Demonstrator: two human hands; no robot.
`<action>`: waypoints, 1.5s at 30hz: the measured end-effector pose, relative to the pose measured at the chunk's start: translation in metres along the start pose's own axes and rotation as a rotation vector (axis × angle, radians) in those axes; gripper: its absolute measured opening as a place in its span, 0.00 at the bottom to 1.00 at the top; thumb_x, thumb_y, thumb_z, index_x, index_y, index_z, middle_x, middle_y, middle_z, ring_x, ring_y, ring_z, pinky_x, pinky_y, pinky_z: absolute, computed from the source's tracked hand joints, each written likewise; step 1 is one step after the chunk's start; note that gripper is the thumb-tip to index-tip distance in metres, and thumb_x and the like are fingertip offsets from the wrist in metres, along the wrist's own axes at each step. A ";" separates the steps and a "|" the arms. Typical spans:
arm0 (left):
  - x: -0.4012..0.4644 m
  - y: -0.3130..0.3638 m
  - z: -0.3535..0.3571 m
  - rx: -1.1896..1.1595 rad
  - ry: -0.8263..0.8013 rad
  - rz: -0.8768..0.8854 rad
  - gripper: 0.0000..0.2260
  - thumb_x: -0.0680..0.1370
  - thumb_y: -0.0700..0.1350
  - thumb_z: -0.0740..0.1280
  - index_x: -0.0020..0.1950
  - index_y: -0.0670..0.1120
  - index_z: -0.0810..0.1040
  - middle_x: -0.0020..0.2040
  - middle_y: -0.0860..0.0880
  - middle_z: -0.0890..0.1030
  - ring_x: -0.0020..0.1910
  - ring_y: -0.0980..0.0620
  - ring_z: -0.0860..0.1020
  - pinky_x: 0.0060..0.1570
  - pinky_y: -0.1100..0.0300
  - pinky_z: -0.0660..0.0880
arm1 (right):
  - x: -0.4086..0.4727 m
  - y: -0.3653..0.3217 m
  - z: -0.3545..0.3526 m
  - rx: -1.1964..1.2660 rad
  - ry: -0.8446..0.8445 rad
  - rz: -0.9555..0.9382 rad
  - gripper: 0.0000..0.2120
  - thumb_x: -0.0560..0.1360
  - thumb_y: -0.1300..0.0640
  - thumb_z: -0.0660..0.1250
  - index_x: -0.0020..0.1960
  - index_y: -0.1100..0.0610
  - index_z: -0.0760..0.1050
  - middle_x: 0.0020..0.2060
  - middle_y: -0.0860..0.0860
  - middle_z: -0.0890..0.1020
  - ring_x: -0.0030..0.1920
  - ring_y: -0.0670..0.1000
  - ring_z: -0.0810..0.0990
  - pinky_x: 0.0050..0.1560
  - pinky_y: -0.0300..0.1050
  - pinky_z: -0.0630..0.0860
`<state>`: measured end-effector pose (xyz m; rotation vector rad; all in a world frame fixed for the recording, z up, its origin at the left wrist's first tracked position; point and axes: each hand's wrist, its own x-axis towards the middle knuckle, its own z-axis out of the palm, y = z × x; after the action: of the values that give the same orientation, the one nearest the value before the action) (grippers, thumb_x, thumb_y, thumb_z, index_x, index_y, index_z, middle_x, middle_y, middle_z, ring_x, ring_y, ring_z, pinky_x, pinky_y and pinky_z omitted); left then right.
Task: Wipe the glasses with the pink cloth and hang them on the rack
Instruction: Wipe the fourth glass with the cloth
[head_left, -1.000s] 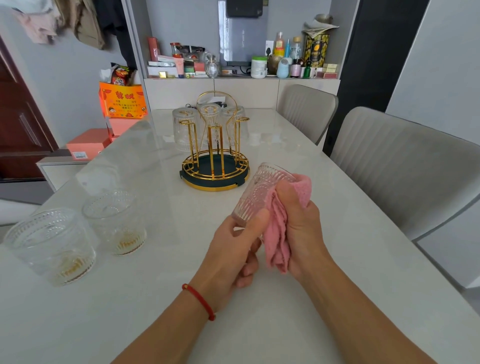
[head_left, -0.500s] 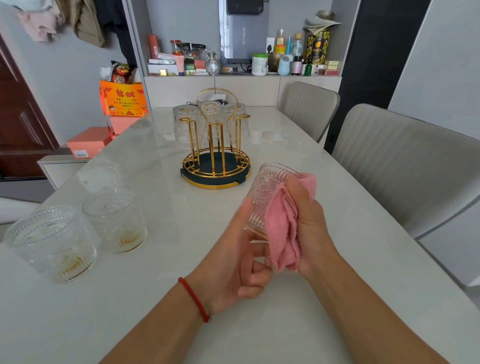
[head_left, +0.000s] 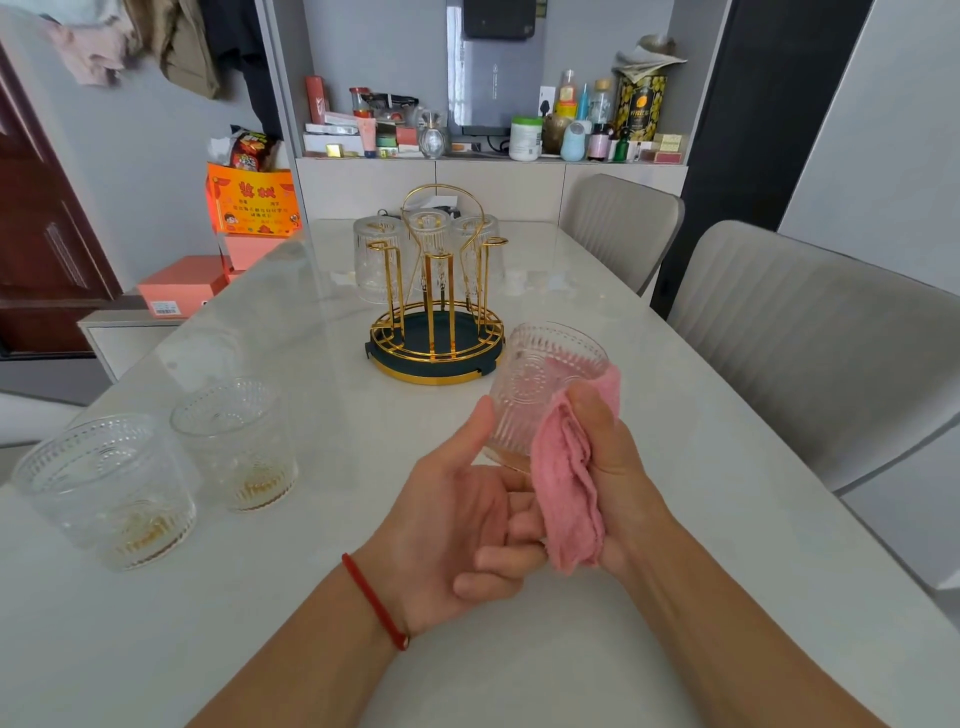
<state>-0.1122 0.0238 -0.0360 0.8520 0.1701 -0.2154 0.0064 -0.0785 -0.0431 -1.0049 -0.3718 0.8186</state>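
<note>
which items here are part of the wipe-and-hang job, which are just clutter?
Job:
held glass
pink cloth
left hand
right hand
two used glasses
rack, three glasses already hung on it

Clutter:
shelf bottles and tins
orange boxes
chairs

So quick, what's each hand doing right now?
Left hand: fingers loosely curled, thumb against the glass, steadying it.
Right hand: grips the pink cloth against the glass.
</note>
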 end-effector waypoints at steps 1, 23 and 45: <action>0.001 0.000 0.003 0.077 0.101 0.034 0.33 0.74 0.76 0.62 0.47 0.43 0.75 0.35 0.47 0.66 0.23 0.54 0.60 0.19 0.66 0.55 | 0.001 0.000 0.000 -0.025 0.048 -0.050 0.39 0.58 0.38 0.82 0.59 0.63 0.79 0.52 0.70 0.82 0.48 0.67 0.84 0.46 0.60 0.84; 0.012 -0.010 0.007 -0.009 0.275 0.182 0.29 0.74 0.71 0.66 0.51 0.44 0.75 0.32 0.49 0.64 0.21 0.57 0.60 0.15 0.67 0.57 | -0.003 0.008 0.007 -0.125 0.075 -0.193 0.32 0.61 0.45 0.83 0.55 0.64 0.80 0.47 0.68 0.84 0.43 0.66 0.86 0.42 0.61 0.84; 0.013 -0.009 -0.017 0.737 0.640 0.488 0.32 0.67 0.72 0.73 0.55 0.47 0.74 0.49 0.39 0.75 0.29 0.51 0.70 0.25 0.58 0.69 | 0.007 -0.006 0.001 0.169 0.192 -0.098 0.30 0.73 0.31 0.62 0.54 0.55 0.85 0.57 0.60 0.85 0.57 0.61 0.85 0.64 0.63 0.76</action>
<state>-0.1030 0.0293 -0.0562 1.6498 0.4873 0.4970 0.0128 -0.0748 -0.0385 -0.8915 -0.1825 0.6477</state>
